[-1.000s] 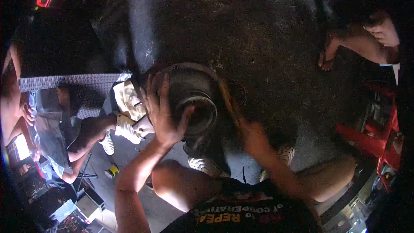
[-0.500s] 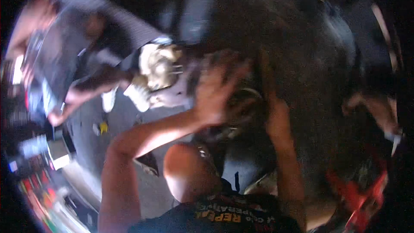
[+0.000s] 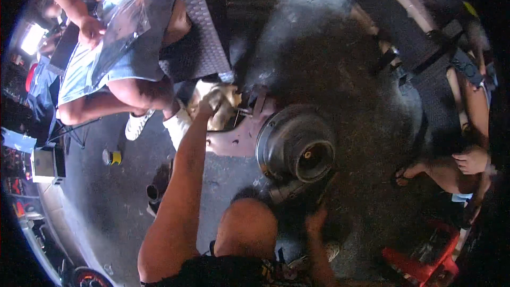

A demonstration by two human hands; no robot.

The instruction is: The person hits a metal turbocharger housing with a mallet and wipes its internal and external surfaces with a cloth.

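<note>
My left hand (image 3: 210, 103) reaches forward, its fingers closed on a crumpled cream cloth (image 3: 229, 95), partly buried in its folds. Just right of the cloth lies a mauve-brown metal arm (image 3: 234, 141). A round dark metal wheel-like part (image 3: 271, 151) with a hollow cylindrical hub adjoins the arm's right end. My right hand (image 3: 317, 220) is low, on the near right side of the round part and apart from it. Shadow and blur hide its fingers, and whether it holds anything does not show.
A seated person (image 3: 125, 69) at the far left holds a clear plastic sheet (image 3: 119, 32). Another person's hand (image 3: 472, 159) rests at the right, above a red plastic seat or stand (image 3: 425, 258). A small yellow-and-dark can (image 3: 111, 157) stands on the grey floor (image 3: 106, 196).
My left hand has left the round part and moved left onto the cream cloth. My right hand has dropped nearer to me. The view has turned and become sharper.
</note>
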